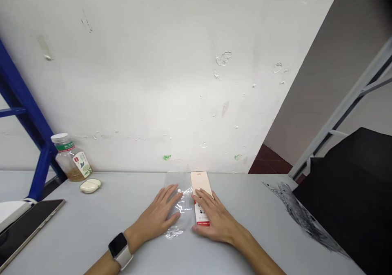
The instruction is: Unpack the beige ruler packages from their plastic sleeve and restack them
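Observation:
My left hand (pixel 161 210), with a watch (pixel 118 245) on its wrist, lies with fingers spread on a clear plastic bag (pixel 185 216). The bag rests flat on the grey table, crinkled along its near edge. Just right of it is a narrow cream, white and red packet (pixel 201 182), printed with a large 4; whether it is a box or a card I cannot tell. My right hand (pixel 214 218) rests over the packet's right side, fingers extended across it and covering part of the print. Neither hand grips anything.
A jar (pixel 73 156) with a white lid stands at the back left, beside a small cream rounded case (pixel 90 185). A tablet (pixel 29 230) lies at the left edge. Crumpled transparent plastic (pixel 306 216) and a black object (pixel 346 197) occupy the right side. A wall (pixel 153 83) borders the table's back.

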The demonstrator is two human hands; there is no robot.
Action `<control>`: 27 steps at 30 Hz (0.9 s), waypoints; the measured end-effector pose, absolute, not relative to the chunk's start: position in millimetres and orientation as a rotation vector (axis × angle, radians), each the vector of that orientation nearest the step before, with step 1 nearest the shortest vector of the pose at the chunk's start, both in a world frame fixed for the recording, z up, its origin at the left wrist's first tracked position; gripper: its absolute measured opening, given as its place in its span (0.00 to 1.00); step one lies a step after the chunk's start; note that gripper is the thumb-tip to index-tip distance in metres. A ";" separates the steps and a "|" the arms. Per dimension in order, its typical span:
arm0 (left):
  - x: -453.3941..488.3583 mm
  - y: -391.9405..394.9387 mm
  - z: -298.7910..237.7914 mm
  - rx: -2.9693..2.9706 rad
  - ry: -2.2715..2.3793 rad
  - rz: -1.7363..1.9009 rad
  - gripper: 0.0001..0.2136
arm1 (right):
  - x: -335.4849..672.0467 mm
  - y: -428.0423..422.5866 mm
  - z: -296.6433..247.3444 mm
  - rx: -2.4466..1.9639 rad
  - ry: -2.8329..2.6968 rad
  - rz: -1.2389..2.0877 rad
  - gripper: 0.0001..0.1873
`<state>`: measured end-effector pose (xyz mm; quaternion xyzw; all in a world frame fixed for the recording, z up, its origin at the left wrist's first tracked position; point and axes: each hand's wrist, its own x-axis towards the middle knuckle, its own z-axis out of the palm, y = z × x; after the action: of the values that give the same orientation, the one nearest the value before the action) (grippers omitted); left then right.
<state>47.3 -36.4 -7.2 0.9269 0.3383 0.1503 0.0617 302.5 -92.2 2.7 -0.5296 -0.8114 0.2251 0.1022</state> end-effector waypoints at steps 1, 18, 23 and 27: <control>47.2 -36.4 -7.2 2.808 1.028 0.446 0.23 | 303.5 -92.3 3.8 -1.546 -2.414 0.679 0.48; 45.1 -33.7 -8.1 2.884 0.939 0.293 0.30 | 300.6 -90.6 -3.5 -1.471 -2.514 0.587 0.42; 47.8 -36.2 -4.4 2.861 0.954 0.274 0.31 | 300.5 -91.5 -2.5 -1.461 -2.515 0.586 0.41; 44.7 -34.1 -2.6 2.853 0.991 0.348 0.31 | 300.3 -92.2 -2.0 -1.469 -2.505 0.578 0.40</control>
<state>44.7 -34.1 -2.6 0.9372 0.3256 0.1143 0.0507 300.3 -92.2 -2.0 -0.4940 -0.8426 0.1945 0.0900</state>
